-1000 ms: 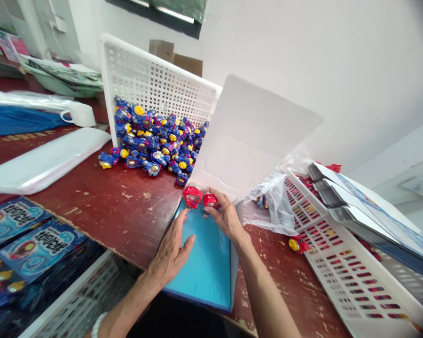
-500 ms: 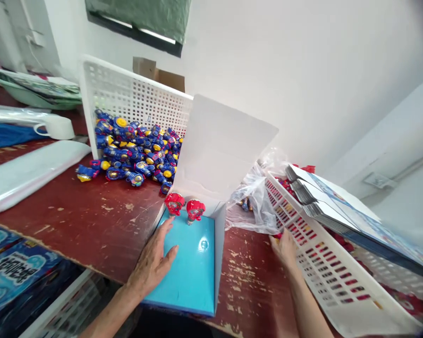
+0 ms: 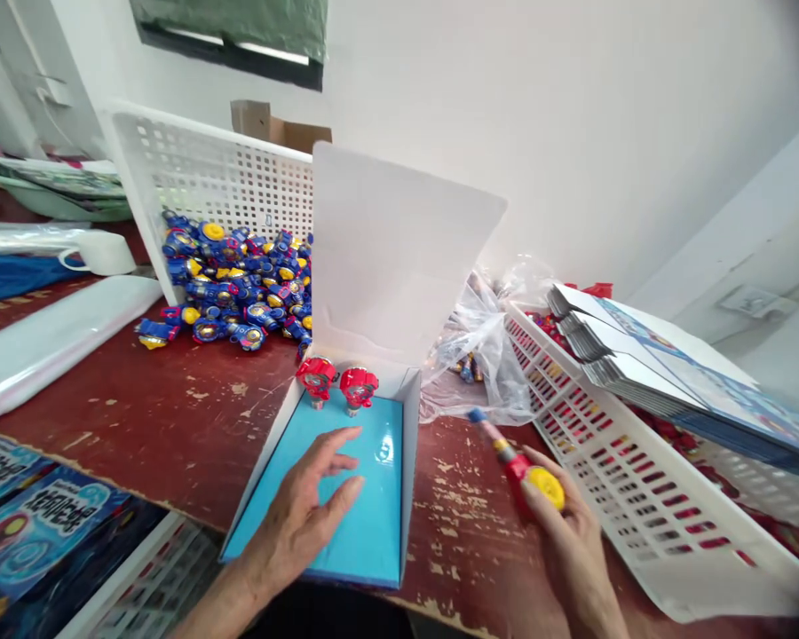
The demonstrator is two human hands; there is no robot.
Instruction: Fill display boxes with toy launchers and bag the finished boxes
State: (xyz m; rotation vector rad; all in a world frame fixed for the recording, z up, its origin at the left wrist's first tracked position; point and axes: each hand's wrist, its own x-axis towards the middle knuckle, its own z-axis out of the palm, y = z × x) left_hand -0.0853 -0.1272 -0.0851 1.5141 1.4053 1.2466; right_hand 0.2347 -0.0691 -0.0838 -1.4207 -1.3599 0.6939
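An open white box (image 3: pixel 409 479) with a blue inner panel (image 3: pixel 363 524) stands at the table's front edge, its lid (image 3: pixel 399 257) raised. Two red toys, one on the left (image 3: pixel 317 380) and one on the right (image 3: pixel 359 389), stick up at the panel's far end. Over the panel hovers my left hand (image 3: pixel 306 510), fingers apart and holding nothing. My right hand (image 3: pixel 573 532), right of the box, is closed on a red toy with a yellow disc (image 3: pixel 544 488); its blue tip points up and left and is slightly blurred.
Blue and yellow toys (image 3: pixel 240 288) spill from a tipped white basket (image 3: pixel 206 160) at back left. On the right, another basket (image 3: pixel 639 506) bears stacked printed cards (image 3: pixel 672 373). Between them lies a clear plastic bag (image 3: pixel 499 373). A white mug (image 3: pixel 106 253) stands far left.
My right hand has come away from the right basket's side and now holds a red toy. My left hand has moved from the left red toy to over the panel's middle.
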